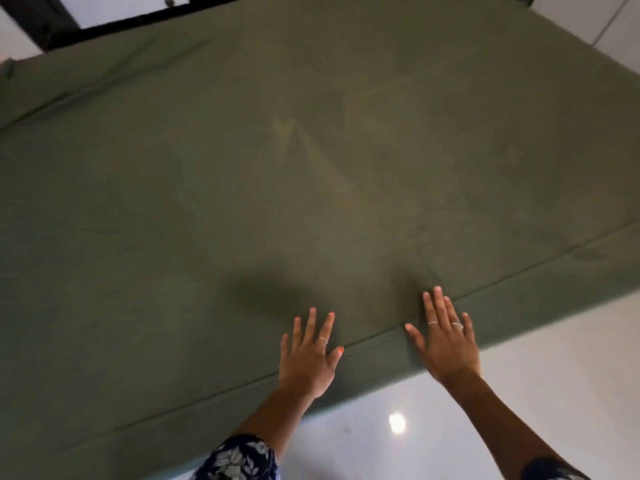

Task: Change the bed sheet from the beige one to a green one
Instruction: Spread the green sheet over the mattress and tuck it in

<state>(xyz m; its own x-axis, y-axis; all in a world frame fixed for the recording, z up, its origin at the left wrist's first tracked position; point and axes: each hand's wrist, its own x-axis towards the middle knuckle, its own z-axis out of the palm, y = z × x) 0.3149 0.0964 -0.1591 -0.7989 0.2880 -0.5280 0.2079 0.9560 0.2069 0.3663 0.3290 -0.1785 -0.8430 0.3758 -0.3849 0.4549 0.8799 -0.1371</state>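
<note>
Hands: left hand (306,355), right hand (446,336) flat, fingers spread | on green sheet (311,150) near edge

L hand (308,358): thin ring, orange-pink nails; R hand (446,341): two silver rings; navy sleeves (242,457) w/ white floral print

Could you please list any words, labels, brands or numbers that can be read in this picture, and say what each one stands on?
None: no text can be read anywhere in this view.
The green sheet is plain, with no tag or label showing.
The sleeve bears a floral print, not letters.
The rings on the left hand and the right hand are too small to show any mark.
</note>
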